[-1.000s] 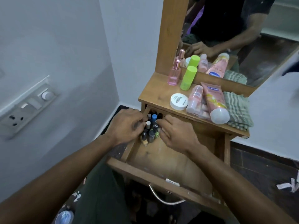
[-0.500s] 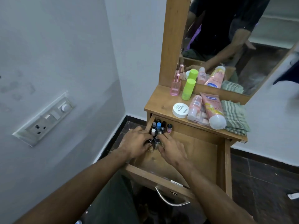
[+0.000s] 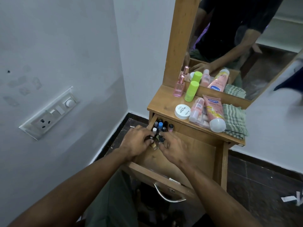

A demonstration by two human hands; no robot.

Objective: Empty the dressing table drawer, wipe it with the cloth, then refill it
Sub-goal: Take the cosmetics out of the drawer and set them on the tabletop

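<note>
Drawer point(image 3: 183, 154) pulled out, metal handle point(image 3: 167, 196) at near edge. Left hand point(image 3: 136, 143) and right hand point(image 3: 175, 149) meet at the drawer's far-left corner over a cluster of small bottles point(image 3: 159, 126). Left grip: fingers curled on a dark-capped bottle point(image 3: 150, 137). Right grip: fingertips touch the cluster; whether they clamp anything cannot be told, as the bottles under both hands are mostly hidden. Farther, on the tabletop point(image 3: 162, 102): white jar point(image 3: 182, 111), pink tube point(image 3: 214, 112), green bottle point(image 3: 191, 90), pink perfume bottle point(image 3: 179, 86). Striped cloth point(image 3: 234, 120) lies folded at right. Mirror point(image 3: 237, 38) behind.
</note>
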